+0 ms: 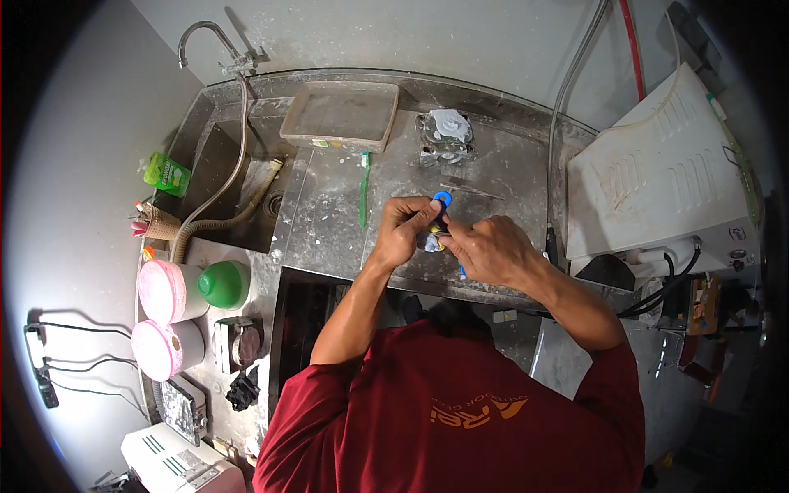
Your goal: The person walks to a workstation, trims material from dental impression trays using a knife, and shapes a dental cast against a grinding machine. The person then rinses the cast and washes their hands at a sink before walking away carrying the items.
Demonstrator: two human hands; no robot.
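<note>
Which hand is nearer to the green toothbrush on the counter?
The left hand: it is a little right of the toothbrush; the right hand is farther right.

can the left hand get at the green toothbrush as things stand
Probably yes: the green toothbrush lies just left of the left hand, with nothing visible between them, though that hand seems occupied with the blue-ringed item.

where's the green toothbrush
In the head view, the green toothbrush lies on the metal counter, left of the left hand and just below the shallow tray.
</note>
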